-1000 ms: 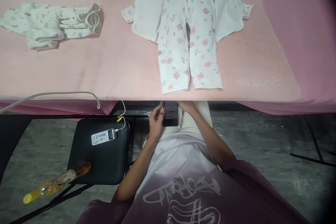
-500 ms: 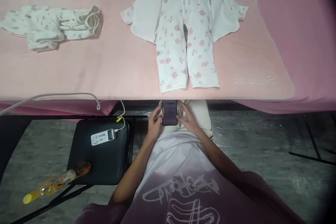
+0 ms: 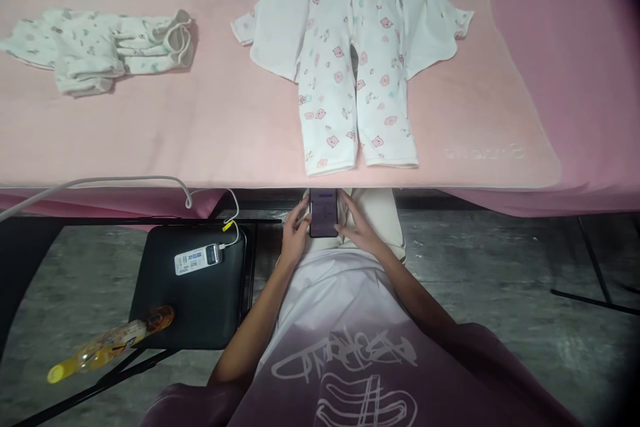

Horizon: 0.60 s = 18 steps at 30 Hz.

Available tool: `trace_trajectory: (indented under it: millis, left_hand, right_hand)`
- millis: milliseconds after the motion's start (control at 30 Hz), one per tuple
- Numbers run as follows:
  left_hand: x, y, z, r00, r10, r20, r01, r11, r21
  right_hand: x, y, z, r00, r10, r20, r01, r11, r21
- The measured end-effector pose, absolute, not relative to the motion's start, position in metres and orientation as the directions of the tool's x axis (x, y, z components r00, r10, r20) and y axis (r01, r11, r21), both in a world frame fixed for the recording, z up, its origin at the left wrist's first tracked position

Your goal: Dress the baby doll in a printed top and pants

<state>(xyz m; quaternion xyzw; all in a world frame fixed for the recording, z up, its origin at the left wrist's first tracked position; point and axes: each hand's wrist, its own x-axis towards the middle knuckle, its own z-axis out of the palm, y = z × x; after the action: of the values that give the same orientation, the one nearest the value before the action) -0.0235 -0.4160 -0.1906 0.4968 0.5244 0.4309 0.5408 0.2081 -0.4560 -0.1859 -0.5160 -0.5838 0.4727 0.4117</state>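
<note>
A dark phone (image 3: 324, 213) with its screen lit lies between my two hands, below the table's front edge. My left hand (image 3: 295, 230) grips its left side, fingers curled around it. My right hand (image 3: 359, 223) holds the right side, with the thumb at the lower right of the screen. White trousers with pink prints (image 3: 333, 93) lie flat on the pink table cover (image 3: 225, 127), over a white top (image 3: 283, 20) whose sleeves spread to both sides. A folded white printed garment (image 3: 90, 53) rests at the left.
To the left, a black stool (image 3: 200, 313) holds a white device (image 3: 193, 260) with a cable (image 3: 125, 179) and a bottle with a yellow cap (image 3: 107, 347). Black metal legs (image 3: 593, 257) stand at the right. A cream cushion (image 3: 383, 213) is under the table edge.
The view has shifted very slightly. My right thumb has moved a little at the phone's lower right corner; both hands remain at the phone.
</note>
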Motion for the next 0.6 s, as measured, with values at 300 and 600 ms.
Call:
trace_trajectory:
  millis: [300, 600]
  left_hand:
    - [-0.012, -0.412, -0.173, 0.029, 0.983, -0.181, -0.018, 0.182, 0.983]
    - [0.000, -0.410, -0.168, -0.063, 0.982, -0.177, -0.023, 0.176, 0.984]
  right_hand:
    - [0.208, -0.455, -0.188, -0.087, 0.995, -0.038, 0.148, -0.025, -0.989]
    - [0.202, -0.452, -0.194, 0.000, 0.999, -0.040, 0.140, -0.040, -0.989]
